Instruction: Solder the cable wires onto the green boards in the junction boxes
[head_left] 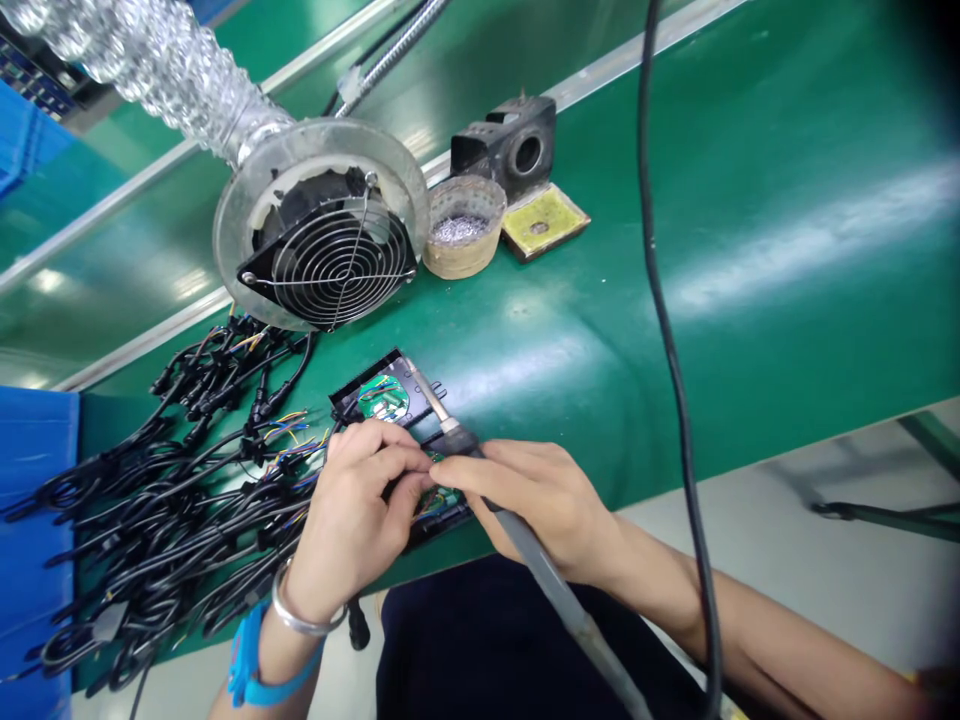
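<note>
My right hand [544,495] is closed around a soldering iron [480,455]. Its metal tip points up and left, over a black tray [375,385] that holds a small green circuit board [382,397]. My left hand [352,505] is pinched on something small at a second green board [439,497] near the table's front edge. What the fingers pinch is hidden. Both hands touch each other above that board. A silver bracelet and a blue wrist strap sit on my left wrist.
A heap of black cables with coloured wire ends [165,480] lies left of the hands. Behind stand a fume extractor fan [330,250] on a foil hose, a tin of solder wool [461,235], a black iron stand [514,145] with a yellow sponge [544,220]. A black cord [667,340] hangs on the right.
</note>
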